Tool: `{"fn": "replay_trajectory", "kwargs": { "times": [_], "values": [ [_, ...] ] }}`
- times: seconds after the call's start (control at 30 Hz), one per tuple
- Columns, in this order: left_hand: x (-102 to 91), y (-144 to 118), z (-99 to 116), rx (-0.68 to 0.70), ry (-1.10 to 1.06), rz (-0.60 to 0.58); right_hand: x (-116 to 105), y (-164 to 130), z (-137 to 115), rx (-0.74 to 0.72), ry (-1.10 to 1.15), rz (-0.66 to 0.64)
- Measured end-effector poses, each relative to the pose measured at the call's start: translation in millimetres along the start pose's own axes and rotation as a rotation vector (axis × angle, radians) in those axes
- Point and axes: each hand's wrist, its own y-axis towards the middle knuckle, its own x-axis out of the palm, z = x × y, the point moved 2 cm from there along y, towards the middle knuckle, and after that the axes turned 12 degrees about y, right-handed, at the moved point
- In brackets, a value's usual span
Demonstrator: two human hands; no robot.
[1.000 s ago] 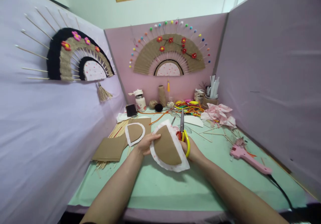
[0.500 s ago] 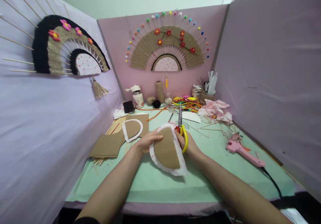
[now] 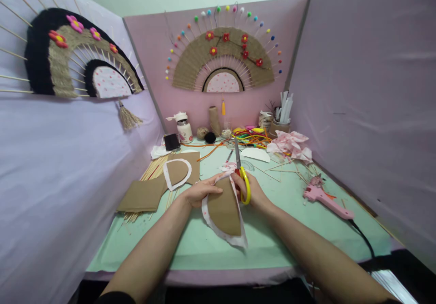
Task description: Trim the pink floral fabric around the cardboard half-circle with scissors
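My left hand [image 3: 199, 191] grips the top left corner of a brown cardboard half-disc [image 3: 225, 208] backed with white dotted fabric, held above the green table [image 3: 204, 245]. My right hand [image 3: 254, 194] holds yellow-handled scissors [image 3: 241, 176], blades pointing away, at the fabric's upper right edge. The half-disc hangs tilted, its curved edge toward me. The fabric rim sticks out around the cardboard.
A second fabric-edged half-disc [image 3: 176, 173] lies on cardboard sheets [image 3: 143, 195] and wooden skewers at left. A pink glue gun [image 3: 323, 198] lies at right with its cord. Pink fabric scraps [image 3: 289, 144], cords, a bottle [image 3: 184, 129] and twine stand at the back. Finished fans hang on the walls.
Both hands and the half-disc have shifted slightly left and down; the piece has turned more edge-on. The camera has tipped downward.
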Motion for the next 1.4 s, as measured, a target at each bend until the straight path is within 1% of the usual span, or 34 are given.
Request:
{"fn": "replay_trajectory", "kwargs": {
  "times": [0.1,0.2,0.27,0.33,0.47,0.57,0.63,0.7,0.9,0.97,1.1,1.2,1.4],
  "values": [
    [1.3,-2,1,-0.03,0.024,-0.015,-2,1,-2,-0.026,-0.034,-0.001],
    [1.3,-2,0,-0.048,0.034,-0.01,-5,2,-6,-0.087,-0.095,0.019],
    [0.7,-1,-1,-0.038,0.02,-0.003,-6,3,-6,-0.125,-0.114,0.031],
    [-0.5,1,0,-0.001,-0.002,0.024,-8,5,-5,-0.14,-0.122,0.048],
    [-3.2,2,4,0.122,-0.059,0.11,-10,5,-3,-0.122,-0.131,0.087],
    [-2.8,1,7,0.177,-0.085,0.138,-7,2,-4,-0.099,-0.079,0.022],
    [-1.4,2,8,0.186,-0.079,0.145,-5,0,-6,-0.088,-0.026,-0.023],
    [-0.2,2,8,0.188,-0.065,0.162,-5,0,-7,-0.078,-0.001,-0.031],
    [-0.1,7,6,0.195,0.0,0.219,-11,6,0,-0.091,-0.046,0.052],
    [-0.1,8,6,0.205,0.021,0.236,-11,7,2,-0.098,-0.059,0.06],
    [0.9,8,6,0.195,0.046,0.255,-8,6,0,-0.148,-0.147,0.048],
    [1.9,8,7,0.18,0.048,0.266,-8,6,-2,-0.193,-0.248,0.073],
    [5.0,11,5,0.189,0.054,0.303,-12,9,4,-0.231,-0.436,0.103]
  ]
}}
